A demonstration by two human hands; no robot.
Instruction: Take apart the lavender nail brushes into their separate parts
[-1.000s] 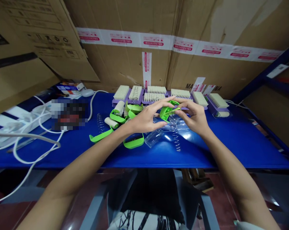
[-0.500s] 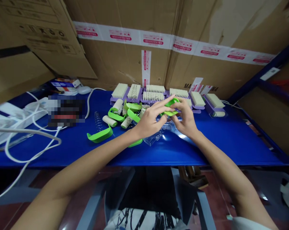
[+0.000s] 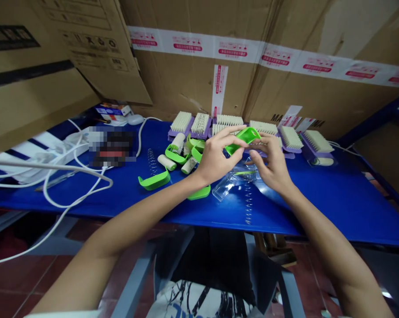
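In front of me my left hand (image 3: 219, 154) pinches a curved, trough-shaped green plastic part (image 3: 244, 139), holding it tilted above the table. Fingers of my right hand (image 3: 272, 161) rest at that part's right end, with the thumb standing apart below. Under my hands is clear plastic packaging (image 3: 224, 185), with a thin metal spring (image 3: 249, 203) just in front of it. To the left of my left hand lie more green curved parts (image 3: 155, 181), white rollers with green ends (image 3: 167, 162) and another spring (image 3: 151, 161).
Purple-based brushes with pale bristles (image 3: 292, 138) line the back of the blue table (image 3: 338, 203). Large cardboard (image 3: 193, 84) stands behind them. White cables (image 3: 87, 201) and a power strip (image 3: 63, 145) occupy the left side, beside a pixelated dark object (image 3: 113, 148).
The green part has turned so its hollow side shows, and my right hand's grip has loosened. A spring now shows clearly below my hands. The view has shifted left.
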